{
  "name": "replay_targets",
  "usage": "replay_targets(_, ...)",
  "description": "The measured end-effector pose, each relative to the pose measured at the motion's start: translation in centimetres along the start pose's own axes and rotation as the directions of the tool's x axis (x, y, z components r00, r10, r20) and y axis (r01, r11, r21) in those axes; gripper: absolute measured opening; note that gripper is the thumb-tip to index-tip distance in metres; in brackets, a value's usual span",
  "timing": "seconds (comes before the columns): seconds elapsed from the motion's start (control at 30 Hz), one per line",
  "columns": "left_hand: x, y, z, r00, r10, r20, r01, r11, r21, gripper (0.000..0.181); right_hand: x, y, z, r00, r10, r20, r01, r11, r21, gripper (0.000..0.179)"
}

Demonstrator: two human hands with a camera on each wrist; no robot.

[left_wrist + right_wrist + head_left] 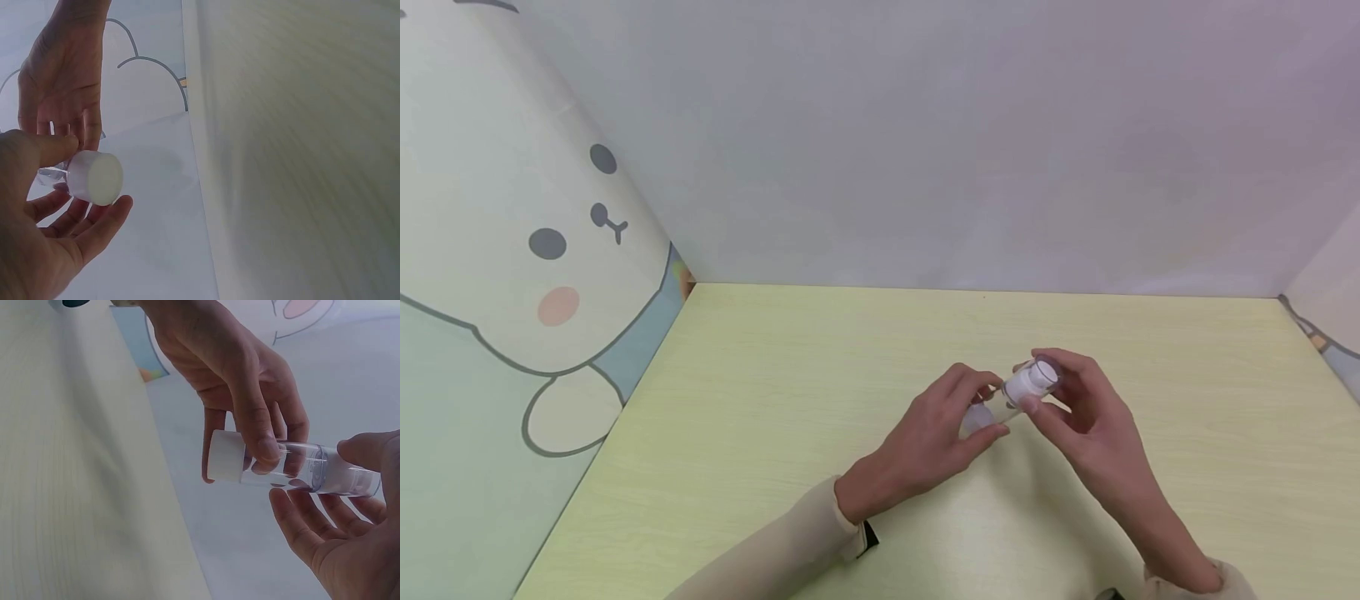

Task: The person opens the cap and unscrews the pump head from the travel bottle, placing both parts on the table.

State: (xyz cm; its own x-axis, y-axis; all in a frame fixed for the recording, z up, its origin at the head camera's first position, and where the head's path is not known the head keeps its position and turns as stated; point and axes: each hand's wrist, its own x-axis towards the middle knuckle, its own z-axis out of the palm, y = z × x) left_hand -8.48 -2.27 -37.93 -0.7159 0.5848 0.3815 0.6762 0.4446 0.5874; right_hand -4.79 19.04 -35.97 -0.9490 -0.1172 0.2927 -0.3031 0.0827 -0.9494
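1. A clear bottle point(1002, 405) is held in the air above the counter point(805, 350), at about 4 o'clock from the centre of the head view. It is tilted, its capped end aimed toward 2 o'clock and its other end toward 8 o'clock.
2. The left hand point(932, 423) has a narrow grip on the bottle's lower part, thumb on the near side and fingers on the far side. Its forearm, in a pale sleeve point(778, 550), runs off toward 8 o'clock.
3. The right hand point(1101, 425) grips the capped end between thumb and fingers. Its forearm leads away between 4 and 5 o'clock.
4. In the right wrist view, the bottle's white end piece point(225, 456) sits at 9 o'clock. The see-through cap point(367, 482) lies at 3 o'clock, with a white part showing through it.
5. The left wrist view shows that white end piece facing the camera; the right hand enters from 12 o'clock.
6. Behind the counter stands a plain pale backdrop point(962, 150), and a panel with a cartoon animal point(482, 217) fills the stretch from 8 to 10 o'clock.
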Motion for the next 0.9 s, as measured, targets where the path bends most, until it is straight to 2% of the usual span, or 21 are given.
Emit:
replay_targets(0.13,0.0,0.0,0.1,1.0,-0.001,-0.009,0.001,1.0,-0.012,0.045,0.0,0.1,0.1,1.0,-0.014,-0.014,0.015,0.998,0.065,0.056)
replay_targets(0.37,0.2,-0.2,0.1,1.0,0.013,-0.022,-0.013,1.0,0.013,0.043,0.0,0.4,0.3,0.999,-0.028,-0.02,0.03,0.993,0.114,0.057)
replay_targets(0.6,0.2,-0.1,-0.3,1.0,0.005,-0.011,-0.005,1.0,0.014,0.042,0.1,1.0,0.6,0.99,-0.128,-0.062,0.139,0.966,0.22,0.06)
replay_targets(0.9,0.2,0.0,-0.2,0.999,0.005,-0.031,-0.003,0.999,0.049,0.042,0.2,1.2,0.8,0.987,-0.138,-0.08,0.152,0.968,0.198,0.059)
